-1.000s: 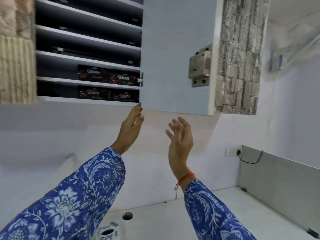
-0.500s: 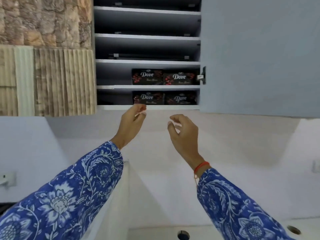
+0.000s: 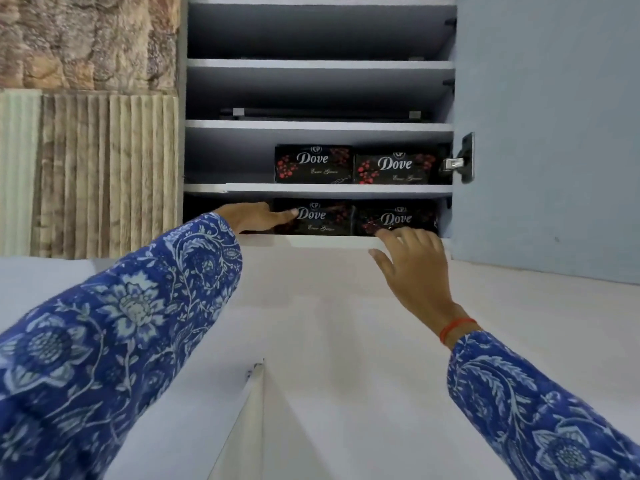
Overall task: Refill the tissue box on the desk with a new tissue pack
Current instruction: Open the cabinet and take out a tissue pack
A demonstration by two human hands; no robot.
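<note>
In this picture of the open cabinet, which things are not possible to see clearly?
Head view only:
- Left hand: fingers hidden behind the lower left Dove pack; grip unclear.
- Small script under "Dove": too blurred to read.
- Lower right Dove pack: bottom edge covered by the right hand.
- Tissue box, desk: outside the frame.

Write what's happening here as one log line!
stage: reaching | left hand: on bottom-left Dove pack | right hand: fingertips at bottom-right Dove pack | nothing lifted

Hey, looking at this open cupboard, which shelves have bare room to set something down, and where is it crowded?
The second shelf is bare on its left half, between the cupboard's left wall and the two black packs. The top two shelves look empty. The bottom shelf is crowded: two more packs, with the left hand and right hand at them.
</note>
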